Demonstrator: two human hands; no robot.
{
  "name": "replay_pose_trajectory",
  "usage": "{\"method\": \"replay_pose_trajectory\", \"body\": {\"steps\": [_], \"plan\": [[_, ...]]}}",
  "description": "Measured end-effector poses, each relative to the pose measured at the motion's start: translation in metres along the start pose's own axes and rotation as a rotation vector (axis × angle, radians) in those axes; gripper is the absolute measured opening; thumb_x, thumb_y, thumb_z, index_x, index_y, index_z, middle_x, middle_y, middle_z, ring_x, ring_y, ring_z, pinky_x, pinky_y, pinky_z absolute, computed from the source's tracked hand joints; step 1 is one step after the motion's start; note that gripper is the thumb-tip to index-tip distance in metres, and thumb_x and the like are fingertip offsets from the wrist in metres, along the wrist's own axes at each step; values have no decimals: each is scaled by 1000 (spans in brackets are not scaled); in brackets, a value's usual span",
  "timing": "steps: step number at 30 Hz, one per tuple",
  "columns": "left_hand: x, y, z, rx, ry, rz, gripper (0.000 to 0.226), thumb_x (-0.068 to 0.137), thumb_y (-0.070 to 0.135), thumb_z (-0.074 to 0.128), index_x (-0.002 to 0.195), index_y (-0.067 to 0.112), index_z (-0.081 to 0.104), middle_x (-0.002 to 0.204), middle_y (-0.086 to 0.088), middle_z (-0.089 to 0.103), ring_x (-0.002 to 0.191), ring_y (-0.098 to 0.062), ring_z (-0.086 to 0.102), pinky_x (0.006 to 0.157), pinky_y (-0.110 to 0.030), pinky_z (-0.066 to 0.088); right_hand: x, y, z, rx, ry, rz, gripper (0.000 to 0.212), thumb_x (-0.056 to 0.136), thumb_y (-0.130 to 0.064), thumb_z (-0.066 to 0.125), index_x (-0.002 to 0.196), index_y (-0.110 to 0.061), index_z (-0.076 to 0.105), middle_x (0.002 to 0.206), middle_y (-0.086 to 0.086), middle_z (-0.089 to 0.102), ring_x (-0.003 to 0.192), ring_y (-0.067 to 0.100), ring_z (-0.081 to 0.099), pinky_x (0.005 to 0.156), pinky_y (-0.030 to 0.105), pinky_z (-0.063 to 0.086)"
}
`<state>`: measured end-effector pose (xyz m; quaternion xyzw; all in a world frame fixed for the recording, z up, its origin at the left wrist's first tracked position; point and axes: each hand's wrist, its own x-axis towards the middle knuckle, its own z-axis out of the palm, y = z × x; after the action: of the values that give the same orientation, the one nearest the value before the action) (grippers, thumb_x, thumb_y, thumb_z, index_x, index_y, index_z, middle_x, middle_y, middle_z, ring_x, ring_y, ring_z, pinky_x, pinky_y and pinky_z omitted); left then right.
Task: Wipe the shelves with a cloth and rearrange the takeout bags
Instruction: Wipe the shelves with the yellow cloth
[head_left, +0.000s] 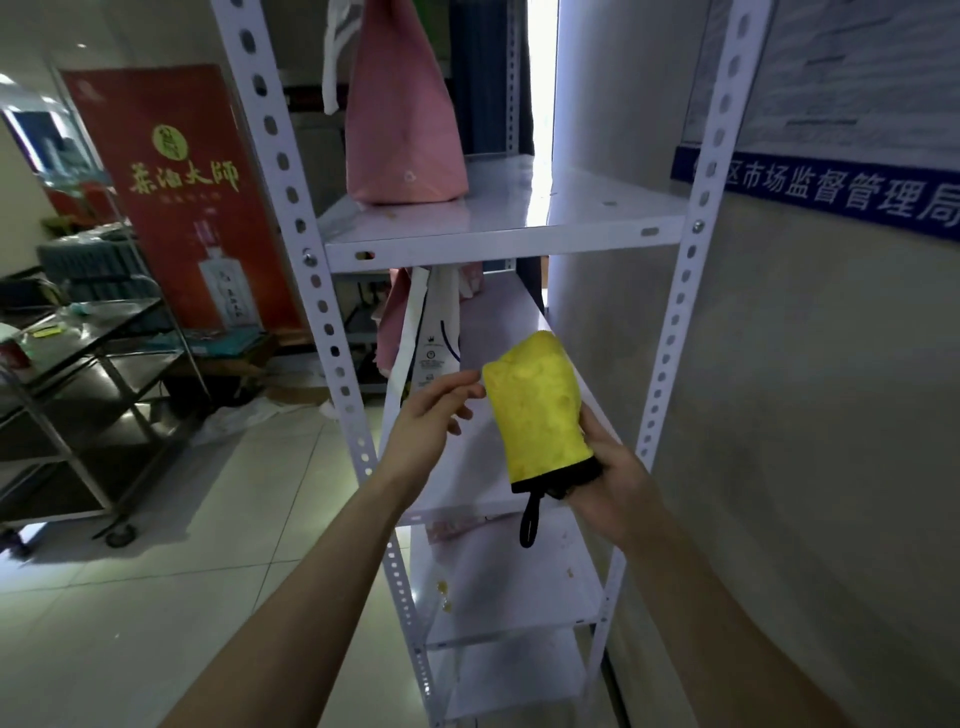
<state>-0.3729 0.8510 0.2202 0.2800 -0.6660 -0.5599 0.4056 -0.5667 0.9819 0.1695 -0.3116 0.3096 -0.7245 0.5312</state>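
Observation:
A yellow cleaning mitt (537, 410) with a black cuff and loop is held upright in front of the white metal shelf unit (498, 236). My right hand (610, 480) grips it at the cuff. My left hand (434, 408) touches the mitt's left edge with its fingertips, fingers apart. A pink takeout bag (402, 114) stands on the upper shelf at the left. A white takeout bag (434, 338) and another pink bag (392, 317) stand at the back left of the middle shelf (467, 478). Lower shelves (514, 587) show yellowish stains.
A grey wall (805, 415) with a blue sign runs along the right of the shelf unit. A steel trolley (78, 395) stands at the left, a red poster (182, 208) behind it. Tiled floor (182, 597) spreads to the left of the shelves.

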Motion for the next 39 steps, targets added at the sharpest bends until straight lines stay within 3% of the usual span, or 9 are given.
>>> {"method": "replay_pose_trajectory", "body": {"steps": [4,9,12,15,19,24,31,34,39], "plan": [[-1,12,-5,-41,-59,-41,32,107,18,53,118,23,83,109,-2,78,89,-13,62,85,-36,47,-11,-7,6,-47,-36,21,58,97,-9,47,155,-14,50,108,17,71,77,28,66,65,36,50],[-14,20,-8,27,-104,-11,17,100,21,65,99,26,80,97,9,73,88,-10,61,86,-34,48,-20,-12,15,-62,21,-36,54,99,-12,57,153,-14,53,128,15,70,96,28,74,74,38,59],[-20,28,-14,18,-89,26,12,96,18,67,104,16,76,98,8,74,88,-8,62,85,-31,48,-21,-12,23,-157,140,-133,51,94,-14,70,145,-17,62,139,16,68,123,39,68,97,54,57],[-27,37,-18,15,-91,44,10,101,6,70,107,13,75,102,-2,76,95,-11,67,85,-25,51,-25,-15,39,-199,247,-206,45,92,-16,72,136,-23,70,134,15,71,118,39,69,97,58,52],[-35,53,-21,15,10,85,10,100,4,71,110,4,73,108,-20,76,96,-19,72,92,-30,57,-33,-22,71,-341,354,-376,34,96,-8,74,126,-25,77,127,8,74,113,30,72,85,43,61],[-37,83,-30,6,150,201,4,101,2,69,103,1,72,78,9,73,71,0,66,71,-14,52,-46,-42,112,-721,511,-785,27,97,-1,73,112,-22,81,124,-4,74,120,9,67,104,27,53],[1,189,-30,57,318,495,15,95,15,74,108,16,65,92,-7,74,82,-18,74,71,-28,61,-5,-144,178,-954,541,-1126,26,98,-3,68,114,-19,81,119,-8,68,116,0,62,102,12,45],[35,231,-36,344,385,578,28,99,19,72,122,17,56,86,4,68,76,-8,69,75,-31,61,40,-195,204,-1102,560,-1015,28,100,-8,64,118,-23,80,120,-4,65,111,5,61,103,20,47],[45,208,-56,702,536,818,32,100,24,60,131,15,58,109,1,64,93,-14,63,82,-41,58,88,-198,179,-1928,343,-272,43,111,-46,43,140,-27,68,142,14,63,133,37,52,112,47,43]]}}
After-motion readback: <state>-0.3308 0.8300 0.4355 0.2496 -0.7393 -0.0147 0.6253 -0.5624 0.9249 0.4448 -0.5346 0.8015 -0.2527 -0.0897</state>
